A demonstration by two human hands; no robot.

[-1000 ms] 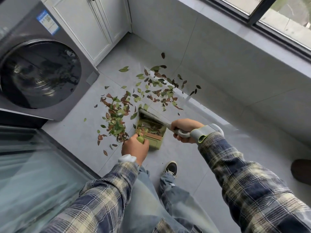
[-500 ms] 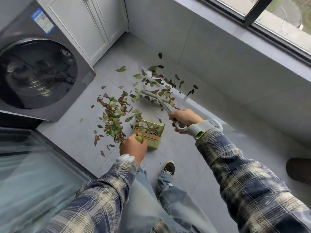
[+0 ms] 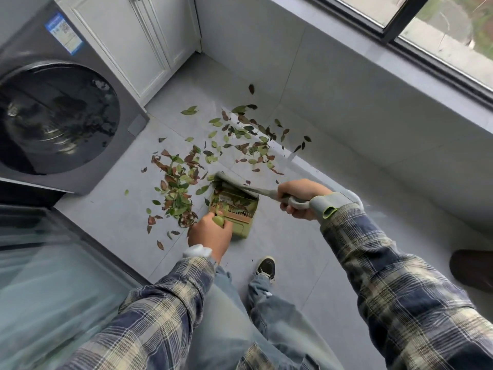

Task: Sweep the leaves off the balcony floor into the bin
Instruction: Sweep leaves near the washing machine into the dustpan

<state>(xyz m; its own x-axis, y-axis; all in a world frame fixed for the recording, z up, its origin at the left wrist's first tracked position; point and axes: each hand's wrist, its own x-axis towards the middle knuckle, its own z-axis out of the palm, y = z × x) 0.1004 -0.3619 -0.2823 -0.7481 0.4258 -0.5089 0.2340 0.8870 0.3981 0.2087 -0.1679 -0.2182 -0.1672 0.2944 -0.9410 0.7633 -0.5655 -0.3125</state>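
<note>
Green and brown leaves (image 3: 178,182) lie scattered on the grey tiled floor (image 3: 112,209), one clump left of the dustpan and a looser spread (image 3: 248,140) farther back toward the wall. A green dustpan (image 3: 234,209) sits on the floor with several leaves inside it. My left hand (image 3: 210,233) grips the dustpan's handle at its near left corner. My right hand (image 3: 298,196) grips the grey handle of a small brush (image 3: 240,185), whose head lies across the dustpan's far edge. No bin is in view.
A grey front-loading washing machine (image 3: 53,116) stands at the left, white cabinet doors (image 3: 138,44) behind it. A tiled wall (image 3: 360,116) under a window runs along the right. A glass panel (image 3: 40,276) is at near left. My shoe (image 3: 266,268) rests on the floor behind the dustpan; a dark object (image 3: 472,271) lies far right.
My right hand swung the brush out to the far leaves half a second ago and has drawn it back to the dustpan's far edge. The left hand and dustpan stayed put.
</note>
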